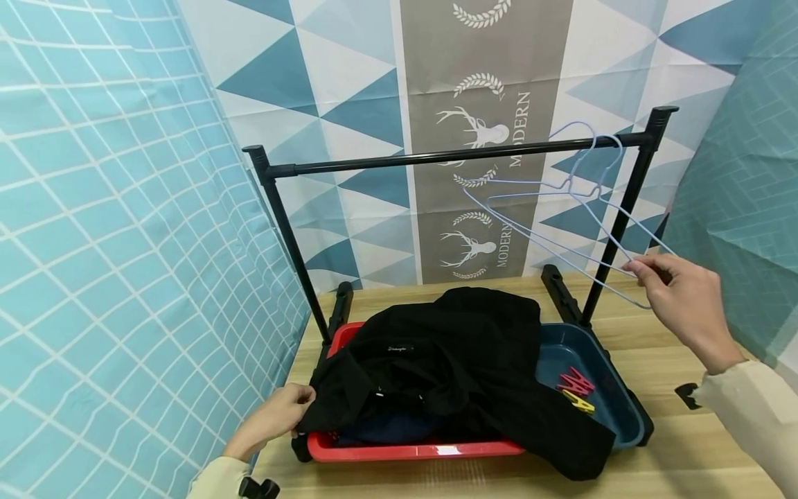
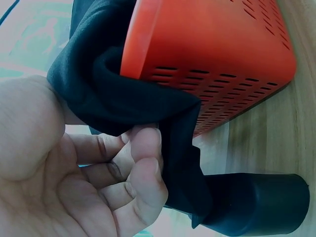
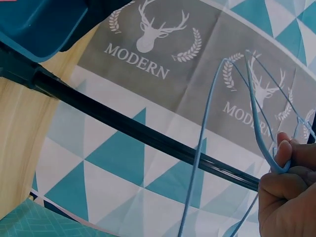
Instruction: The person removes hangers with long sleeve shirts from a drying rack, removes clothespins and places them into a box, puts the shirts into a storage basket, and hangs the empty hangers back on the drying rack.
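Note:
A black collared shirt (image 1: pixel 436 360) with a small label at the neck lies heaped over a red basket (image 1: pixel 418 452). My left hand (image 1: pixel 274 416) pinches the shirt's left edge; in the left wrist view black cloth (image 2: pixel 138 101) hangs over the red rim, beside my fingers (image 2: pixel 145 145). Two thin light-blue wire hangers hang from the black rod (image 1: pixel 399 160), near its right end. My right hand (image 1: pixel 688 294) grips the lower right corner of one hanger (image 3: pixel 259 133) between thumb and fingers. Close by, the second hanger (image 1: pixel 642 228) passes behind that hand.
To the right of the red basket sits a dark blue tub (image 1: pixel 557 339) with pink clothespins (image 1: pixel 575 381) and a yellow clothespin (image 1: pixel 578 401). The shirt's sleeve (image 1: pixel 570 436) drapes over its front edge. Black rack posts (image 1: pixel 289 242) rise on both sides. Dark blue cloth (image 1: pixel 389 428) lies under the shirt.

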Motion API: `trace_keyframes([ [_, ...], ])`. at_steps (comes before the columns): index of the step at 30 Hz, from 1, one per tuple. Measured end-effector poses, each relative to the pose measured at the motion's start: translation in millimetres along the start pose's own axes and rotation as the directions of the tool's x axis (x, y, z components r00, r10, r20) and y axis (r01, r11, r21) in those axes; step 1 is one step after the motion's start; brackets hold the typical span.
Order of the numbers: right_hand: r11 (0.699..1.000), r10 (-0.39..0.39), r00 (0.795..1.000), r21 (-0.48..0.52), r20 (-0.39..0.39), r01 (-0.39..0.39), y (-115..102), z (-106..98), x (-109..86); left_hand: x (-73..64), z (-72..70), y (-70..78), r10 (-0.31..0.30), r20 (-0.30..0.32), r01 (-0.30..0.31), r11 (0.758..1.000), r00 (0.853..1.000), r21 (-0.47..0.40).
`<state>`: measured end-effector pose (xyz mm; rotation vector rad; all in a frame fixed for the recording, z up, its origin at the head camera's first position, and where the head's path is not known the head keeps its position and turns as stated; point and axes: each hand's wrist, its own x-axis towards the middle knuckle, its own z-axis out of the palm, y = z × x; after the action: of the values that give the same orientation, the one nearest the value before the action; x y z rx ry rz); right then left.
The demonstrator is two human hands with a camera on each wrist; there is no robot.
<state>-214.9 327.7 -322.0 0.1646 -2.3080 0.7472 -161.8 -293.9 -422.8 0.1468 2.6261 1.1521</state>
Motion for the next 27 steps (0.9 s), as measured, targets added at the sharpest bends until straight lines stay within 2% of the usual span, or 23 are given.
trace_keyframes([
  [4, 1.000, 0.003, 0.999, -0.011, 0.035, -0.003, 5, 2, -2.6, 0.9, -0.2, -0.6, 0.008, 0.011, -0.008, 1.000, 1.000, 0.003],
  [13, 1.000, 0.005, 0.999, -0.017, 0.046, -0.004, 12, 8, -5.6, 2.6, -1.2, -0.9, 0.025, 0.023, -0.025, 1.000, 0.999, 0.015],
  [20, 1.000, 0.023, 0.998, -0.008, 0.053, -0.022, 16, 7, -15.5, 3.9, -4.1, -4.2, 0.053, -0.009, -0.053, 0.998, 0.999, 0.019],
  [23, 1.000, 0.024, 0.996, -0.018, 0.083, -0.023, 20, 6, -22.6, 1.7, -7.2, -7.1, 0.051, -0.024, -0.051, 0.999, 0.998, 0.009],
  [27, 0.999, -0.001, 0.984, -0.036, 0.178, 0.008, 28, 10, -33.6, -0.8, -10.9, -10.5, 0.062, -0.046, -0.061, 0.998, 0.997, 0.015],
])
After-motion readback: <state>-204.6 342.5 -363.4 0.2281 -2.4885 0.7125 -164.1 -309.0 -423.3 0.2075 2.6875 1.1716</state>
